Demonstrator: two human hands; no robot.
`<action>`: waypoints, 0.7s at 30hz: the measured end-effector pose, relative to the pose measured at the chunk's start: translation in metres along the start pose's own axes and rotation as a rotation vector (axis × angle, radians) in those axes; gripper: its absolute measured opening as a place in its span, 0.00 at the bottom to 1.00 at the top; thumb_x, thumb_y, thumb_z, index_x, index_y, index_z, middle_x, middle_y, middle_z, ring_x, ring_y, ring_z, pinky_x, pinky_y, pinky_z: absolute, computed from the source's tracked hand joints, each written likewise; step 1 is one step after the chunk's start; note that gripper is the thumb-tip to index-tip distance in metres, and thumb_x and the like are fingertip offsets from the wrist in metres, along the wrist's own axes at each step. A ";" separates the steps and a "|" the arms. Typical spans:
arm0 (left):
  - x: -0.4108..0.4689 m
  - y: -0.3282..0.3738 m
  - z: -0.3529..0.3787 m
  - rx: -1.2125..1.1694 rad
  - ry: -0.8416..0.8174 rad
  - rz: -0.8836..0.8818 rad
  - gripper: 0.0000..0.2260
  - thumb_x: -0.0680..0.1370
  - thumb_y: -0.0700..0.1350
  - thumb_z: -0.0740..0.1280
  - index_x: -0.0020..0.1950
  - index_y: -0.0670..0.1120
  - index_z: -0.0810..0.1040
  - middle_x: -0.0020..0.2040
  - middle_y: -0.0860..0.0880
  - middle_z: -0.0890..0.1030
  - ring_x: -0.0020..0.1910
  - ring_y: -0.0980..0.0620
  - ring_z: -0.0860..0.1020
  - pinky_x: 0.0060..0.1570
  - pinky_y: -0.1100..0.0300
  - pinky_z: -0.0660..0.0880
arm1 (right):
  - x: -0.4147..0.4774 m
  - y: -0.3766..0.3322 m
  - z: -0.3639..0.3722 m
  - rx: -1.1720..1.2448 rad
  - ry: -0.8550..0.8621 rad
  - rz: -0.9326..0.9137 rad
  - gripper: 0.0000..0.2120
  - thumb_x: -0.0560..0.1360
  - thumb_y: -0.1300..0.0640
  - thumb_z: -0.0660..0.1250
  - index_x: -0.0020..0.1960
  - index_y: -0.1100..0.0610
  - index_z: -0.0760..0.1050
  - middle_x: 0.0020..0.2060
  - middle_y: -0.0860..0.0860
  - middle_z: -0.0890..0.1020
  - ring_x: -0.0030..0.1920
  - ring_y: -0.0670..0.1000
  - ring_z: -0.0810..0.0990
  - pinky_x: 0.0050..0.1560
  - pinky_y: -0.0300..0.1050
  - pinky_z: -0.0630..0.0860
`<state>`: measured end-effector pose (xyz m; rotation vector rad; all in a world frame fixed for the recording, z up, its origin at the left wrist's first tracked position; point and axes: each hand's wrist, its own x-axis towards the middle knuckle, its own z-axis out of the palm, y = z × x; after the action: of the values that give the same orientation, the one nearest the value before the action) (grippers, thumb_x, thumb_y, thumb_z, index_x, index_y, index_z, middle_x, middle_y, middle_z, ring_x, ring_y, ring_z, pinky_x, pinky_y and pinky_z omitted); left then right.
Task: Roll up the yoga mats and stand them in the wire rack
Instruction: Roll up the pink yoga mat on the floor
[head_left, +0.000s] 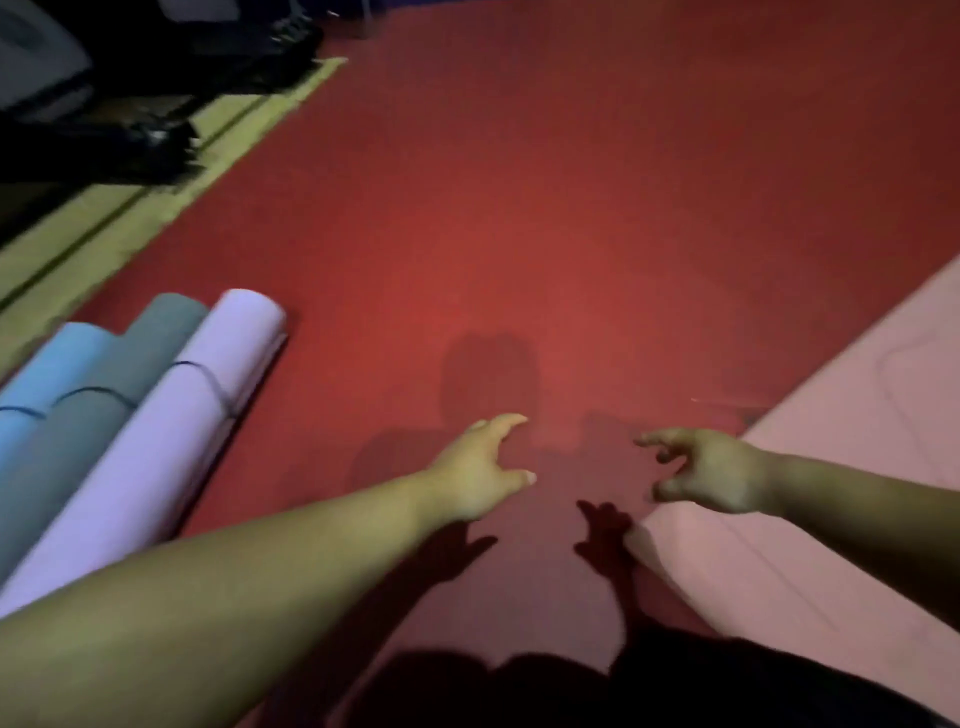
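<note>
Well left of the pink mat (857, 467), three rolled mats (197, 395) lie side by side on the red floor (519, 234). The left hand (483, 467) reaches out near the pink mat's corner, fingers spread and holding nothing. The right hand (711, 473) hovers over that corner, loosely curled and empty. The pink mat lies flat, and a crooked first fold would likely make a lopsided roll. No rack is in view, and no writing is legible.

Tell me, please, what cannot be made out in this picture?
In the head view:
- Rolled mats: near ends cut off by left edge and left arm.
- Pink mat: cut off by right edge.
- Dark things, top left: too blurred to identify.
- Wire rack: out of frame.
</note>
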<state>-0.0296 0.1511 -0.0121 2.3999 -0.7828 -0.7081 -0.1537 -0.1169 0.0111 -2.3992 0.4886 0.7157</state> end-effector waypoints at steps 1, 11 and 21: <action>0.012 0.016 0.025 -0.007 -0.043 0.018 0.33 0.76 0.51 0.75 0.78 0.54 0.65 0.71 0.45 0.72 0.66 0.47 0.75 0.63 0.63 0.69 | -0.009 0.028 0.006 0.024 0.000 0.041 0.37 0.71 0.49 0.78 0.76 0.48 0.67 0.67 0.55 0.77 0.52 0.45 0.78 0.52 0.34 0.69; 0.059 0.085 0.194 0.452 -0.394 0.361 0.22 0.79 0.59 0.67 0.73 0.63 0.71 0.74 0.56 0.69 0.72 0.47 0.66 0.70 0.53 0.62 | -0.072 0.177 0.103 0.205 -0.093 0.216 0.35 0.70 0.41 0.76 0.74 0.45 0.69 0.65 0.47 0.77 0.55 0.47 0.77 0.56 0.37 0.70; 0.065 0.087 0.229 0.542 -0.362 0.416 0.10 0.82 0.53 0.62 0.55 0.51 0.80 0.56 0.52 0.81 0.59 0.47 0.76 0.52 0.55 0.71 | -0.096 0.218 0.159 0.385 0.072 0.208 0.16 0.67 0.48 0.72 0.55 0.41 0.82 0.41 0.38 0.83 0.43 0.40 0.81 0.53 0.39 0.78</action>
<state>-0.1568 -0.0213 -0.1477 2.4495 -1.7556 -0.8439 -0.3953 -0.1676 -0.1346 -2.0357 0.8344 0.5633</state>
